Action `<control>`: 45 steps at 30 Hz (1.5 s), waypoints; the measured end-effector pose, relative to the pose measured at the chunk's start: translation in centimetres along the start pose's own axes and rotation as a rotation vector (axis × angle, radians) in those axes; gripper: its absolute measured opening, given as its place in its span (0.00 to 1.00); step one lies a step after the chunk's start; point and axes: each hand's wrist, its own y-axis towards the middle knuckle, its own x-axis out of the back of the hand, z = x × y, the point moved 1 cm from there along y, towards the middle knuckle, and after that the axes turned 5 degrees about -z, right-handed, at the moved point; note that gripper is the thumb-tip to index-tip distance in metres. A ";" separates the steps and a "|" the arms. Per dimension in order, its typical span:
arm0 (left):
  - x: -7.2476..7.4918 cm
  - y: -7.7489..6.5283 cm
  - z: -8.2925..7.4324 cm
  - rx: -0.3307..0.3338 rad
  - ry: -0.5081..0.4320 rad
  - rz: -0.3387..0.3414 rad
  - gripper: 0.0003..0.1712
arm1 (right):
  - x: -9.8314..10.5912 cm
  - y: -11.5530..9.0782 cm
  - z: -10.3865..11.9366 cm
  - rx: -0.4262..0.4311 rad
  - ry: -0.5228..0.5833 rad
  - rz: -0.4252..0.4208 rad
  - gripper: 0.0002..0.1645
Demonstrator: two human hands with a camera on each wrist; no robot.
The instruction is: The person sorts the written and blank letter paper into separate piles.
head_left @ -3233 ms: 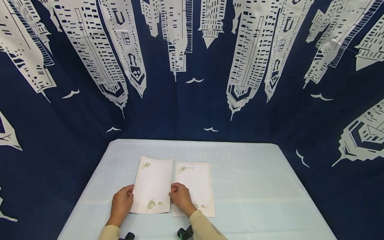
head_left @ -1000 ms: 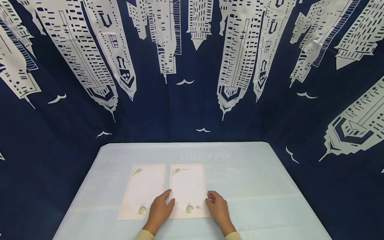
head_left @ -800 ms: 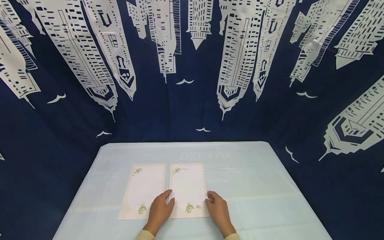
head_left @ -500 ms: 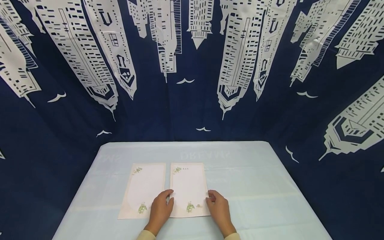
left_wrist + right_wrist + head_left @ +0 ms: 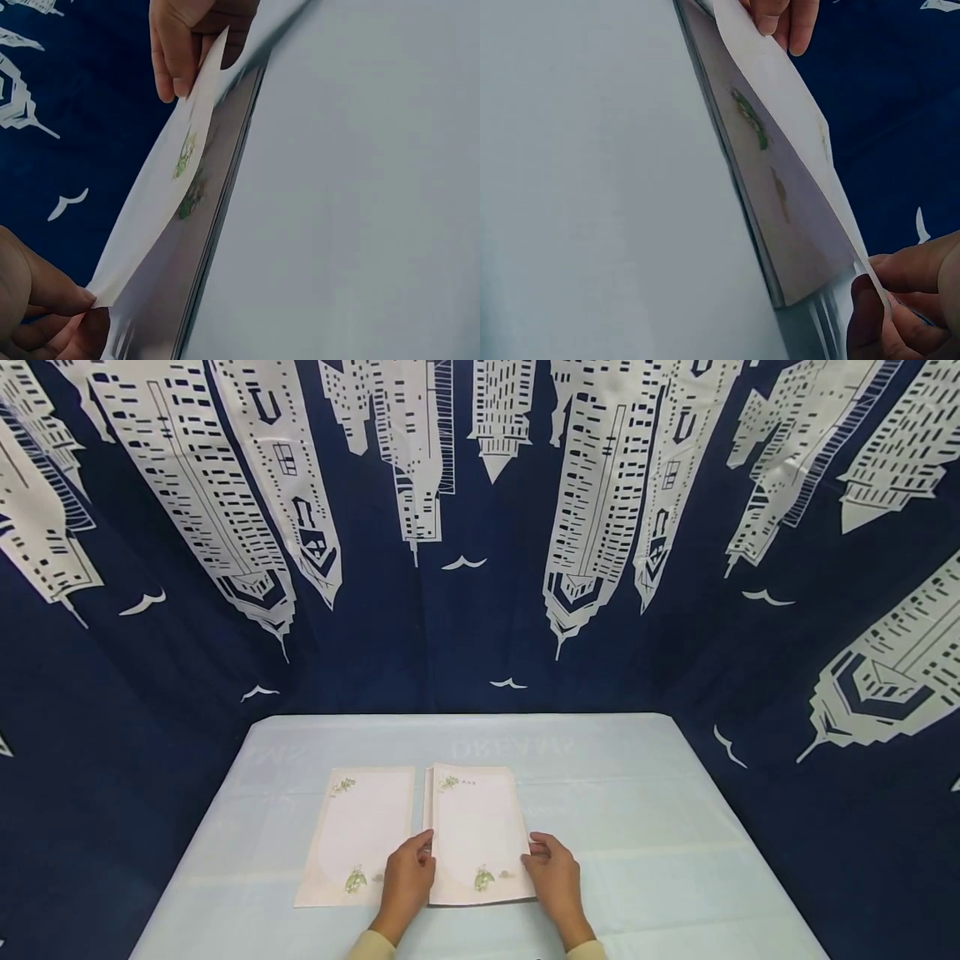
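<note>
1. L hand [image 5: 406, 877]: fingers narrow, thumb + fingers pinching L edge of a thin, pale-pink rect. paper sheet w/ green leaf print [image 5: 480, 831].
2. R hand [image 5: 555, 877]: same pinch on R edge, fingers narrow; near corner held, per R wrist view.
3. That sheet is btwn both hands, raised & bowed a bit, near edge clear of the flat stack of pale-pink printed paper [image 5: 742, 187] below it. Stack's L margin peeks out in head view; its long near edge shows several thin layers in wrist views.
4. 2nd flat pale-pink paper sheet w/ similar green print [image 5: 363, 827] lies just beside, to the L, narrow gap btwn. L hand overlaps its lower R corner in head view; can't tell if touching.
5. All on a pale blue-white cloth-covered surface [image 5: 637, 827], faint reversed lettering nr far edge.
6. Bg: navy cloth w/ white upside-down bldgs & birds [image 5: 450, 635], behind & at both sides.
7. Pale-yellow sleeve cuffs [image 5: 372, 946] on both wrists, bottom of head view.
</note>
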 end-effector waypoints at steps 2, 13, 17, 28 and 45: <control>-0.4 0.1 -0.3 -0.016 0.006 0.003 0.23 | 0.3 0.1 0.0 -0.014 0.003 -0.013 0.21; -2.7 0.6 -2.0 -0.107 -0.069 0.060 0.22 | 2.6 1.0 -0.4 -0.037 -0.053 -0.066 0.16; -4.4 1.0 -3.3 -0.108 -0.095 0.073 0.23 | 4.1 1.7 -1.0 -0.043 -0.078 -0.103 0.17; -9.0 1.5 -5.8 -0.127 -0.150 0.087 0.23 | 7.5 3.2 -2.4 -0.048 -0.154 -0.191 0.17; -12.2 0.3 -6.8 -0.086 -0.194 0.096 0.17 | 9.5 4.6 -4.6 -0.107 -0.199 -0.214 0.17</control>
